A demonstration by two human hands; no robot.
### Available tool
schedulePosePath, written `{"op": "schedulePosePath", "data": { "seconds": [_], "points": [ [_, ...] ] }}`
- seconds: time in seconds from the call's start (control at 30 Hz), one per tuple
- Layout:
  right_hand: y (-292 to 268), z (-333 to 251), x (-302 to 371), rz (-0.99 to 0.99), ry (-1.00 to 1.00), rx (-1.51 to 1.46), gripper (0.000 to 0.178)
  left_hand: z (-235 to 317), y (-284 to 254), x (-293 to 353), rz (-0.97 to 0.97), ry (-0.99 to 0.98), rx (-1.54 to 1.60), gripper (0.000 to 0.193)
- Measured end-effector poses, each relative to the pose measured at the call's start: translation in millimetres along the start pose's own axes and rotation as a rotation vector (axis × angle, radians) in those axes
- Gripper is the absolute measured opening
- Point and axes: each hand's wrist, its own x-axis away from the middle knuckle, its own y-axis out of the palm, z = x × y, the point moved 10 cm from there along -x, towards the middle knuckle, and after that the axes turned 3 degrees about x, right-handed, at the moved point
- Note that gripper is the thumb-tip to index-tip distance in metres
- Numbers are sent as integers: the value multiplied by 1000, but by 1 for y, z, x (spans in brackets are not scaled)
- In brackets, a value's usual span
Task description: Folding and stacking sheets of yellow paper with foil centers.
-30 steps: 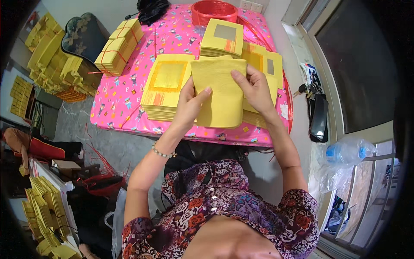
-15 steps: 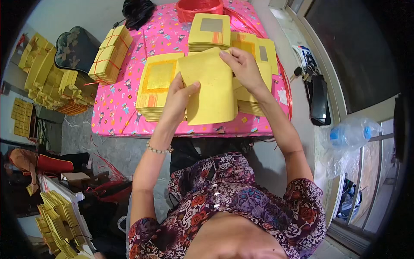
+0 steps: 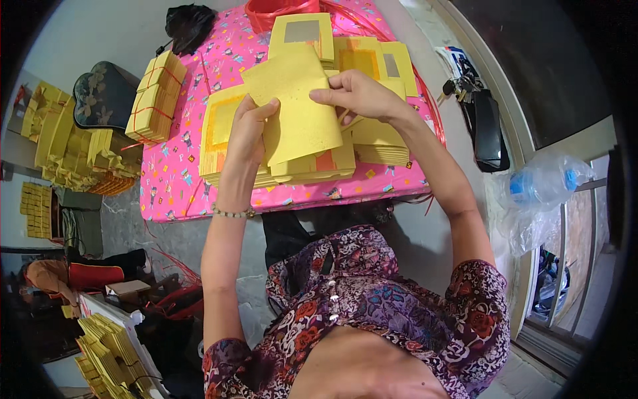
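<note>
Both my hands hold yellow paper [image 3: 296, 106] tilted above the table; whether it is one sheet or several I cannot tell. My left hand [image 3: 247, 133] pinches its left side, thumb on top. At the right edge, the thumb of my right hand [image 3: 362, 96] presses on the paper while its fingers curl behind, partly hidden. Underneath lies a stack of yellow paper [image 3: 325, 169] with an orange mark. To the left sits a stack with an orange-framed square [image 3: 218, 120], and a stack with a silver square [image 3: 302, 30] stands behind. More yellow stacks [image 3: 382, 149] are on the right.
A pink patterned cloth [image 3: 169, 183] covers the table. Bundles tied with red string [image 3: 156, 96], a black plastic bag [image 3: 189, 30] and a red plastic coil [image 3: 279, 13] lie around its edges. Keys [image 3: 458, 86] and a plastic bottle [image 3: 541, 183] are at right. Another person [image 3: 50, 279] bends at far left.
The view has shifted a little. My right hand has moved down from the paper's top corner to its right edge. The paper tilts more, and the stack beneath it now shows.
</note>
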Motion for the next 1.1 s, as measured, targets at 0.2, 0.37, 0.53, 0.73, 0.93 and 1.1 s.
{"op": "schedulePosePath", "data": {
  "seconds": [0.2,0.37,0.53,0.73,0.93,1.1],
  "points": [
    [-4,5,6,15,-5,-42,34,-5,1,-7,39,42,-9,34],
    [-1,23,10,-61,58,0,33,0,4,-12,84,64,-20,35],
    [-9,26,3,-42,32,64,34,1,-5,-23,163,110,-48,31],
    [-29,41,3,3,50,29,32,-7,3,-33,160,186,-93,32],
    [-31,73,2,52,119,192,29,-29,-14,-36,209,269,-457,37],
    [-28,81,3,106,142,189,30,-41,-25,-45,199,270,-675,44]
  ]
}}
